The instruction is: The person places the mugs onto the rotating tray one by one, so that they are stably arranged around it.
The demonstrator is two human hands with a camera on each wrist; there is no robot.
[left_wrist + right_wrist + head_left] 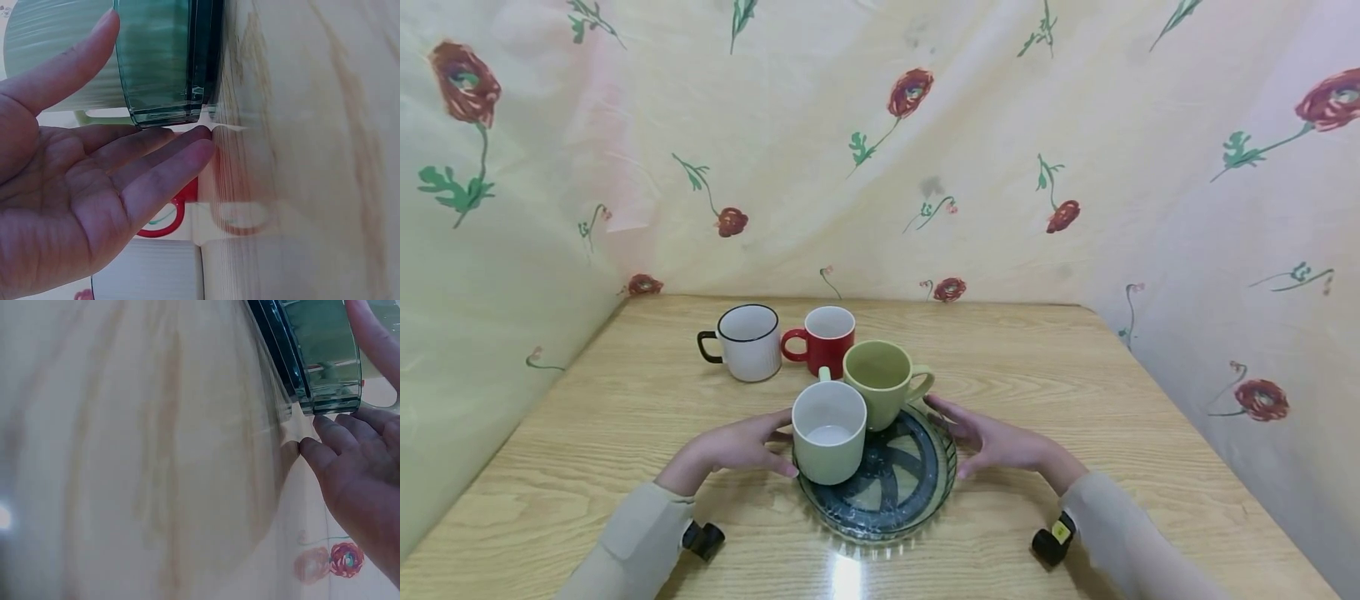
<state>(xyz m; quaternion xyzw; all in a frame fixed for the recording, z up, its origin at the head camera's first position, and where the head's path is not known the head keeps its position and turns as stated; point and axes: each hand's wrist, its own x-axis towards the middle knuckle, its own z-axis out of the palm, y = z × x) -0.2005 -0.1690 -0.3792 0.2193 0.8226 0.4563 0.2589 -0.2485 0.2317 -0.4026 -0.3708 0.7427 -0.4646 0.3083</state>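
Observation:
A round, greenish glass dish (pixel 891 483) with a dark pattern lies on the table between the two hands. On it stand a pale ribbed mug (pixel 829 450) at the left, its handle pointing away, and an olive-green mug (pixel 883 387) at the back, its handle to the right. The left hand (pixel 745 443) is at the dish's left side, fingers extended along the rim and thumb near the front. Mirroring it, the right hand (pixel 1003 442) is at the right side with fingers spread. In both wrist views, fingertips reach the dish's glass wall (pixel 156 62) (pixel 334 381).
Behind the dish stand a red mug (pixel 830 354) with a white inside and a white mug (pixel 756 354) with a black rim and handle. All rest on a wood-grain table (pixel 1150 467). Flower-printed cloth (pixel 820 183) hangs at the back and sides.

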